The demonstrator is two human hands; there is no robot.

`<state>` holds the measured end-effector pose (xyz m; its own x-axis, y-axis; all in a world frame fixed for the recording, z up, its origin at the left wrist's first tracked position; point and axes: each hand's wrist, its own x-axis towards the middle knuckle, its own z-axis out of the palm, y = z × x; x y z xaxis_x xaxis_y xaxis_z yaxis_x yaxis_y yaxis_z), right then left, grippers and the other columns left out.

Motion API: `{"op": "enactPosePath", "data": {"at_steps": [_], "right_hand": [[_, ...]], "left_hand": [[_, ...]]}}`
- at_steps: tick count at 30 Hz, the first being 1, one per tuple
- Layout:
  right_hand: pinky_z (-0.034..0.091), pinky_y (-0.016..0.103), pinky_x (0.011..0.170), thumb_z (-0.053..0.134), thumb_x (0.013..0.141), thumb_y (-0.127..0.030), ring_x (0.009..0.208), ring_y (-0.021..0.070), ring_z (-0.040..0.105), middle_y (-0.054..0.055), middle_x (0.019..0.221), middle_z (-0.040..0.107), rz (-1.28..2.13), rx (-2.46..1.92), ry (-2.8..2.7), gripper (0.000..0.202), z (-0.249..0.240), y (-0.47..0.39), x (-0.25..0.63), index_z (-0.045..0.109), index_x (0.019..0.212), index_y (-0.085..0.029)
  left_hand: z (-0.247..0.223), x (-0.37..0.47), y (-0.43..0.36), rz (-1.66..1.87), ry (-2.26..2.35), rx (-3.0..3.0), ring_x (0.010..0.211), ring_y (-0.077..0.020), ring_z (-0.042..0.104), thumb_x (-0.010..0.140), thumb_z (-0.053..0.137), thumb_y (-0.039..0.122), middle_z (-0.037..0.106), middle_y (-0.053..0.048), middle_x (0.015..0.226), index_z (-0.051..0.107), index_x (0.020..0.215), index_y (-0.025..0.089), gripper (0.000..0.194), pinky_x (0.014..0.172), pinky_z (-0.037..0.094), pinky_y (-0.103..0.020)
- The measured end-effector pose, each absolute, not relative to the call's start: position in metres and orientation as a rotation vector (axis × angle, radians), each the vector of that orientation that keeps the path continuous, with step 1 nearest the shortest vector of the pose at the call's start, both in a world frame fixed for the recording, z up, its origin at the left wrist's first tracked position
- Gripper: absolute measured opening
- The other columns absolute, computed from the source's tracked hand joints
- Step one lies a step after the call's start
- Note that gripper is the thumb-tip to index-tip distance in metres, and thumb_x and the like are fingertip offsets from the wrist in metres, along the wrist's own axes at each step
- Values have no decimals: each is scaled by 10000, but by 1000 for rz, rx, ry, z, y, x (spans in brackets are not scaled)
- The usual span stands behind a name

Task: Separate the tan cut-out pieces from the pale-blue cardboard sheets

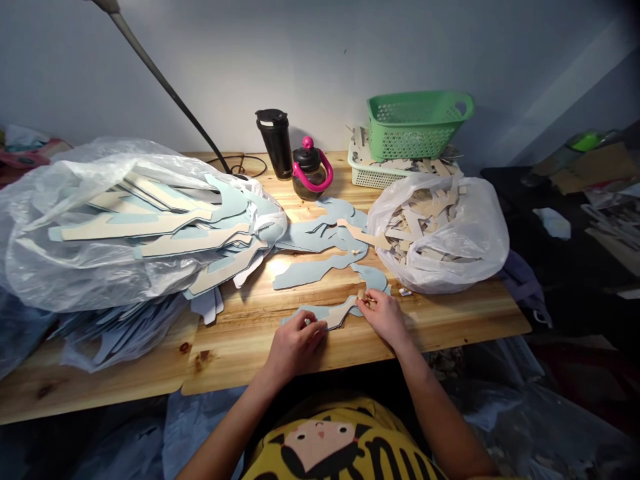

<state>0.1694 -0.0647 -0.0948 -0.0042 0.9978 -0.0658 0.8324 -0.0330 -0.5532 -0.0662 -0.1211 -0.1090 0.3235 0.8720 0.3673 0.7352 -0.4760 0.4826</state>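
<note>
A blue and cream cut-out piece lies near the table's front edge, between my hands. My left hand rests on its left part, fingers bent and pressed together over it. At its right end my right hand pinches a small tan scrap. Just above my right hand sits a curved blue piece. Farther back are a long blue piece and a stack of blue pieces. A cream strip reaches from the stack toward the bag of tan scraps.
A large plastic bag of blue and cream pieces covers the left side. At the back stand a black tumbler, a pink-handled bottle, a green basket over a white basket, and a lamp arm.
</note>
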Motion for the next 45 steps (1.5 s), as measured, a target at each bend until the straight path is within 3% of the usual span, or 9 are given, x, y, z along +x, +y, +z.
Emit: {"op": "enactPosePath", "data": {"at_steps": [6, 10, 14, 17, 22, 32, 38, 41, 45], "right_hand": [[215, 254, 599, 571, 865, -335, 725, 140, 536, 48, 843, 648, 563, -2044, -2030, 179, -84, -62, 164, 602, 799, -172], [238, 261, 591, 600, 859, -458, 758, 187, 568, 72, 830, 653, 508, -2162, -2052, 298, -76, -60, 172, 629, 796, -168], [394, 241, 705, 554, 867, -237, 894, 169, 610, 37, 1024, 671, 541, -1892, -2047, 282, -74, -69, 181, 667, 1125, -228], [445, 233, 775, 505, 813, -119, 916, 149, 627, -14, 1055, 676, 676, -1713, -2155, 476, -77, -77, 185, 669, 1206, -331], [480, 271, 869, 534, 819, -173, 981, 188, 649, 23, 1115, 678, 525, -1774, -1851, 347, -86, -66, 203, 724, 1101, -244], [430, 266, 736, 520, 912, -258, 924, 214, 634, 109, 1058, 662, 35, -2053, -1958, 366, -57, 14, 195, 589, 1263, -178], [355, 249, 667, 565, 894, -254, 886, 206, 602, 146, 1038, 623, -32, -2191, -1951, 208, -66, 45, 192, 668, 1008, -113], [325, 237, 648, 496, 935, -260, 823, 163, 582, 128, 1010, 632, -43, -2135, -1900, 224, -68, 38, 194, 675, 932, -125], [314, 222, 610, 458, 959, -393, 640, 112, 497, 95, 733, 613, 252, -1692, -1718, 391, -62, 6, 173, 598, 736, -105]], "left_hand": [[-109, -65, -122, 852, 1476, 2372, 654, -77, 564, 924, 553, 268, 621, -57, 993, 700, 969, 221, 161, 593, 436, -196], [-110, -66, -121, 829, 1475, 2423, 723, -102, 608, 908, 593, 312, 607, -79, 1201, 689, 964, 213, 149, 663, 496, -233], [-112, -68, -119, 807, 1458, 2602, 850, -154, 657, 945, 529, 284, 659, -66, 1135, 675, 972, 198, 171, 731, 523, -252], [-113, -70, -119, 740, 1386, 2890, 807, -173, 656, 954, 482, 209, 659, -108, 1157, 645, 1103, 157, 227, 705, 517, -274], [-104, -66, -119, 490, 1345, 3202, 852, -214, 645, 926, 415, 86, 625, -174, 1217, 508, 1331, 64, 416, 682, 479, -314], [-21, -127, -96, 1039, 1745, 3177, 702, -123, 525, 867, 627, 138, 611, -37, 1305, 540, 1369, 252, 522, 702, 398, -284], [17, -229, -50, 862, 2625, 2656, 808, -186, 522, 942, 513, 289, 595, -76, 1305, 589, 1330, 294, 395, 851, 439, -390], [18, -247, -43, 801, 2592, 2526, 1016, -286, 542, 924, 520, 453, 527, -169, 1343, 592, 1324, 174, 493, 911, 456, -484], [6, -191, -59, 1224, 2165, 2419, 1130, -260, 550, 926, 548, 363, 587, -144, 1238, 606, 1273, 149, 412, 995, 443, -403]]}}
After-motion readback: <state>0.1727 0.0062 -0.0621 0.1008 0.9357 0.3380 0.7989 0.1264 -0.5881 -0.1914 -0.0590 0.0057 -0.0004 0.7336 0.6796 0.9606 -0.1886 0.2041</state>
